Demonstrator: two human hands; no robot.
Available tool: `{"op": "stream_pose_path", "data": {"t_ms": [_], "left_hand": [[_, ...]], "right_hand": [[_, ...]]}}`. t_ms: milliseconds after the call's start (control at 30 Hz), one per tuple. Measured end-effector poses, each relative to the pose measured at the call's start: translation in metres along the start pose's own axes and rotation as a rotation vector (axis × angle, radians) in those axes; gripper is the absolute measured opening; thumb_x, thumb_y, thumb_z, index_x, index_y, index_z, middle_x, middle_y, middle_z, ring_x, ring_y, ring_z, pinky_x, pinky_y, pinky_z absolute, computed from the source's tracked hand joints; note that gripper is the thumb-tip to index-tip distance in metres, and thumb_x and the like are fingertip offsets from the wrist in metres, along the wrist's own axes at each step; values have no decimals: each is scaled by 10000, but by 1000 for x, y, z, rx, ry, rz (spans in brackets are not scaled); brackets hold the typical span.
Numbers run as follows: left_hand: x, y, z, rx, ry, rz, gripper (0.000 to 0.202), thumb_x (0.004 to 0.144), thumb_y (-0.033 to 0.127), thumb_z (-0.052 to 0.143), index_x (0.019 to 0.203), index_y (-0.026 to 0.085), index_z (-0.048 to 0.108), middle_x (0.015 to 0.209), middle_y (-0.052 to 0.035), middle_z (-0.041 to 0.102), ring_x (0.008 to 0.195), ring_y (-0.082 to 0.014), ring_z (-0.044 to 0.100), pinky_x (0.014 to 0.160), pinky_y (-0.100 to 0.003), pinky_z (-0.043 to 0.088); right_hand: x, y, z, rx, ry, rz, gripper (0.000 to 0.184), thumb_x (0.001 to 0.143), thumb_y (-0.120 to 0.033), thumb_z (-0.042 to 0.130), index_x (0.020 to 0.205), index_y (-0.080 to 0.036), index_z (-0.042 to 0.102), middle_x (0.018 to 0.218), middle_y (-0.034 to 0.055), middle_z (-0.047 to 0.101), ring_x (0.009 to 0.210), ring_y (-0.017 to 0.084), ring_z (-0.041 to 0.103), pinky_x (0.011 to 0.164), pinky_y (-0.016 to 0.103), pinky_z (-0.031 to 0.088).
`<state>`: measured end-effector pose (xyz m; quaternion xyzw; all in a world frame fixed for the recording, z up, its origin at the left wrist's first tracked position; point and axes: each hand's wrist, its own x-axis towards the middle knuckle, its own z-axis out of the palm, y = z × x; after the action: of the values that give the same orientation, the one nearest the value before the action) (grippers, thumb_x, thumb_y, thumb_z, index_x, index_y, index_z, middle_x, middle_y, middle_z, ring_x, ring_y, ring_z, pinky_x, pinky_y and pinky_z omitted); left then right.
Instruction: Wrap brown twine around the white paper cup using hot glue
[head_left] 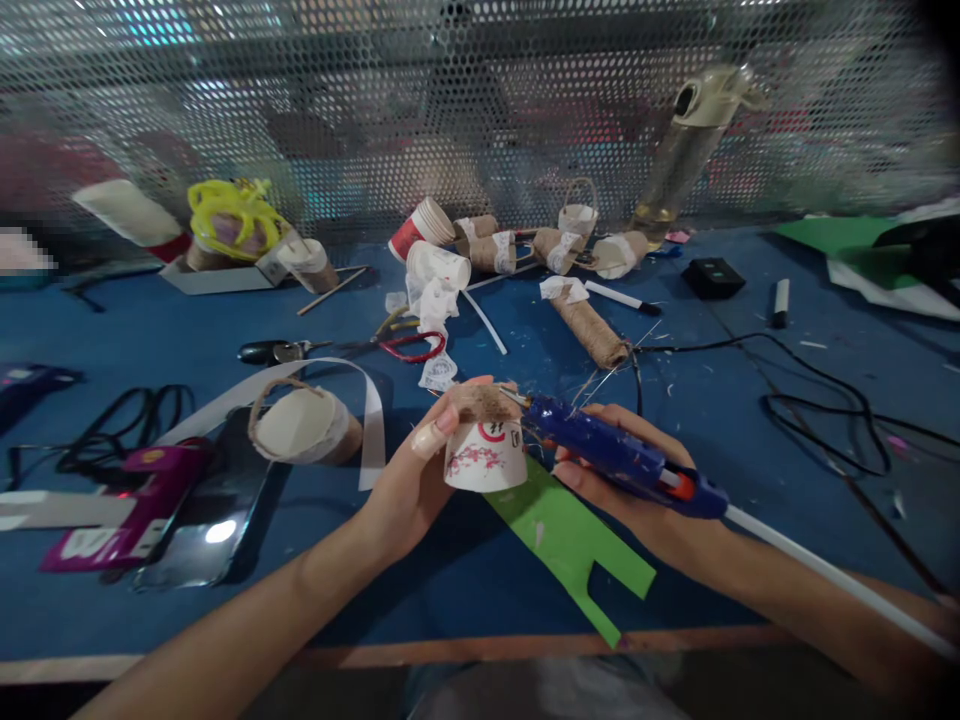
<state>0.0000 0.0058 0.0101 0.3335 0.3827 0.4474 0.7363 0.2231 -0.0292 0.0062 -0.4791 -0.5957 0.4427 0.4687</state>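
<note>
My left hand (420,455) is closed around an upside-down paper cup (486,462), white with pink blossom print. Brown twine (480,403) covers the cup's upper part. My right hand (637,470) grips a blue hot glue gun (600,440), its nozzle touching or very near the twine. A long white glue stick (825,565) sticks out of the gun's back end. Under the hands lies a cut piece of green paper (570,530). Left of my left hand stands a small twine-handled cup basket (304,425) with a pale trim.
A phone (217,520) and a purple glue gun (142,500) lie at left. Red-handled scissors (412,346), white lace (436,320) and a twine roll (589,325) lie beyond my hands. A bottle (686,150) leans on the perforated metal screen (487,110). Black cables (787,400) cross the right side.
</note>
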Motion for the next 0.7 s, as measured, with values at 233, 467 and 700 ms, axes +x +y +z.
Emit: {"op": "stream_pose_path", "data": {"t_ms": [233, 467, 700], "left_hand": [[1, -4, -6, 34, -54, 46, 462, 889, 532, 703, 1248, 241, 725, 1130, -80, 791, 974, -291, 748, 870, -393, 565], [2, -7, -16, 54, -10, 160, 457, 899, 523, 694, 1243, 224, 729, 1141, -91, 785, 980, -286, 749, 871, -387, 571], [0, -4, -11, 99, 4, 199, 552, 870, 548, 722, 1312, 219, 693, 1195, -120, 769, 1173, -364, 690, 969, -451, 552]], "right_hand": [[-1, 4, -2, -45, -56, -110, 220, 854, -208, 791, 820, -270, 583, 966, 7, 681, 887, 211, 668, 767, 329, 547], [1, 3, -6, -142, -41, -160, 254, 868, -234, 737, 751, -258, 512, 780, -11, 594, 671, 168, 558, 615, 324, 457], [1, 8, -10, -133, -104, -242, 259, 830, -235, 719, 729, -259, 481, 718, -25, 511, 610, 158, 474, 581, 324, 376]]}}
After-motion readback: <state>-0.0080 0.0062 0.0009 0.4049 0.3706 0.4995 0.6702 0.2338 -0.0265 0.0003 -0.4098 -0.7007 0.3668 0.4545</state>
